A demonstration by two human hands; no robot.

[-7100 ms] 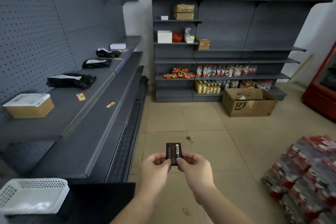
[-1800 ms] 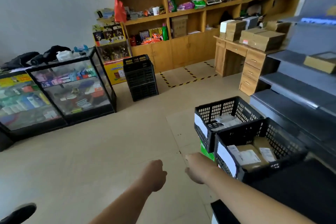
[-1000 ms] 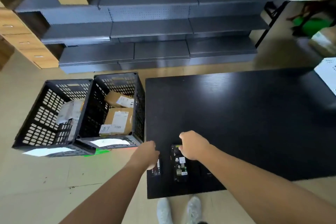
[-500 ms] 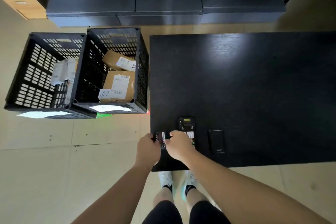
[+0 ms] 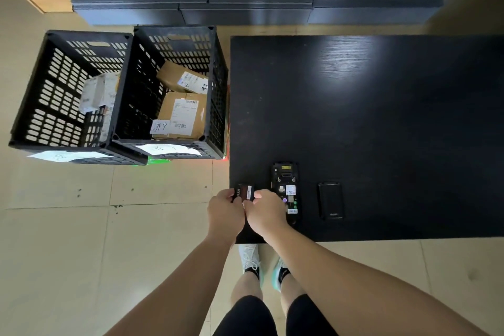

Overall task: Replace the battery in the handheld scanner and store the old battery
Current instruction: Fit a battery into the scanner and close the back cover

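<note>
Both my hands, left hand (image 5: 225, 210) and right hand (image 5: 266, 211), clamp their grip on the battery (image 5: 245, 192) at the table's (image 5: 381, 117) near-left corner, just left of the open scanner (image 5: 286, 191). It looks light, stiff, smooth; hold its edges.

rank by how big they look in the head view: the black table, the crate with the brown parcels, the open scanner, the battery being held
1. black table
2. crate
3. scanner
4. battery, partly hidden by both hands' fingers, so its full extent is unsure, though it looks clearly smallest
</note>
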